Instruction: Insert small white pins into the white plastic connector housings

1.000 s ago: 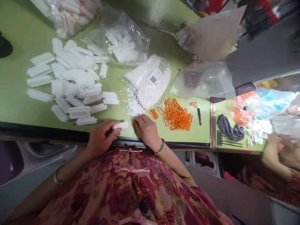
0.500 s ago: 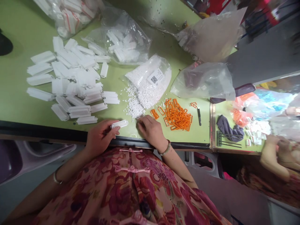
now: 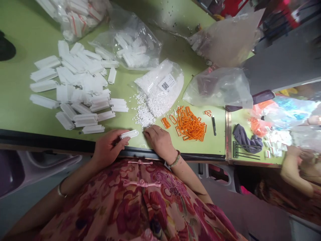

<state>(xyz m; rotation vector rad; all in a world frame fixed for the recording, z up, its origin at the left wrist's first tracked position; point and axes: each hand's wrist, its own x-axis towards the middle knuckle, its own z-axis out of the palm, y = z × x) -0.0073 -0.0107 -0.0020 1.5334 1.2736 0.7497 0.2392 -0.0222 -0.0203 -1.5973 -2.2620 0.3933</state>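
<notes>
My left hand (image 3: 109, 146) is closed around one end of a white plastic housing (image 3: 129, 134) with rows of small holes on its face, held just above the table's front edge. My right hand (image 3: 159, 140) has its fingertips pinched together at the near edge of a pile of tiny white plastic pins (image 3: 144, 115); whatever is between them is too small to make out. Behind that pile lies a clear bag of the same pins (image 3: 164, 95) with a QR label. Orange plastic frames (image 3: 190, 124) are heaped to the right of my right hand.
A big heap of white plastic housings (image 3: 80, 83) covers the left of the green table. Clear bags (image 3: 135, 47) of white parts lie behind. On the right are a black-handled knife (image 3: 213, 125), a crumpled clear bag (image 3: 218, 87), a grey cloth (image 3: 244, 137) and another person's arm (image 3: 291, 164).
My right hand has shifted slightly left, towards the white housing, with its fingertips drawn away from the pin pile. My left hand keeps hold of the housing, nearly still.
</notes>
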